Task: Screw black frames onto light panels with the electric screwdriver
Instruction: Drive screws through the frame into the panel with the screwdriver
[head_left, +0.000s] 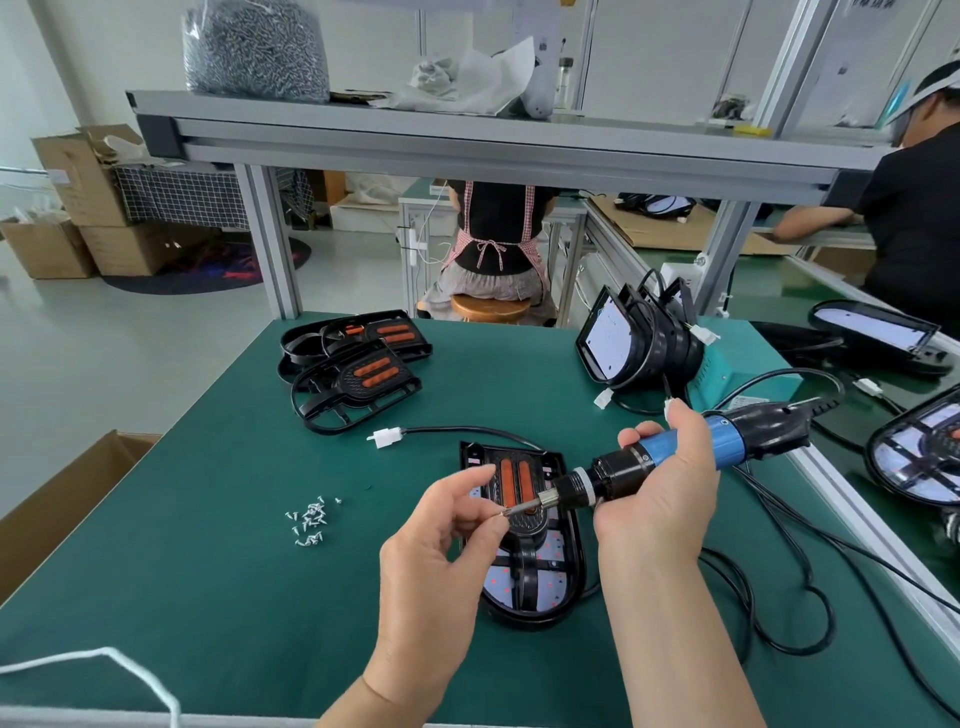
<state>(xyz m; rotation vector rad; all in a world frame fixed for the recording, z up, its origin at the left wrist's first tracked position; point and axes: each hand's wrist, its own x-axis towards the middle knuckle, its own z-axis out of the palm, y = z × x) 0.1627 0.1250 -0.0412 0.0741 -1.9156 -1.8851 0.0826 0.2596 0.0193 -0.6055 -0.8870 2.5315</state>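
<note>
As left hand (447, 525) pinches a screw (503, 513) onto the electric screwdriver (727, 441) (right hand (654, 483) grips it), I fear slippage.

Beyond the green bench (208, 597) a person in a checked apron (498, 228) sits on a wooden stool (488, 307). Cardboard boxes (83, 208) stand far left of it, and a shelf (467, 140) spans above it.
</note>
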